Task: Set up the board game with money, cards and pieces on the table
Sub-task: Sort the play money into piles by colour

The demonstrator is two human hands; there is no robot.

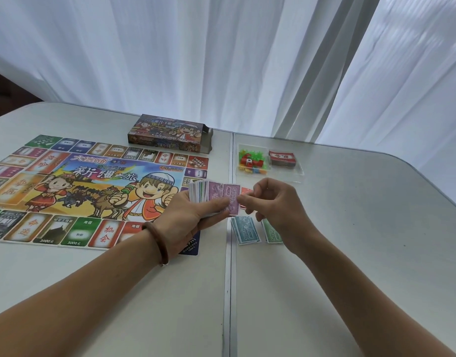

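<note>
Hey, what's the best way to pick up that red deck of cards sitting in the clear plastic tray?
Come straight down from above and pinch the red deck of cards across two opposite side faces. It lies flat in the right compartment of the clear plastic tray, whose walls likely block a sideways reach.

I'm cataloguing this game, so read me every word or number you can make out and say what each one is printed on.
"5000": purple note, top of the stack of notes in the left hand, pinched by the right hand.
"1000": blue notes on the table.
"500", last digit partly hidden: green notes.
"新疆之旅": board centre.
"机会", "2000元", "3000元": board's near edge.
Too blurred: game box, red card deck.
</note>
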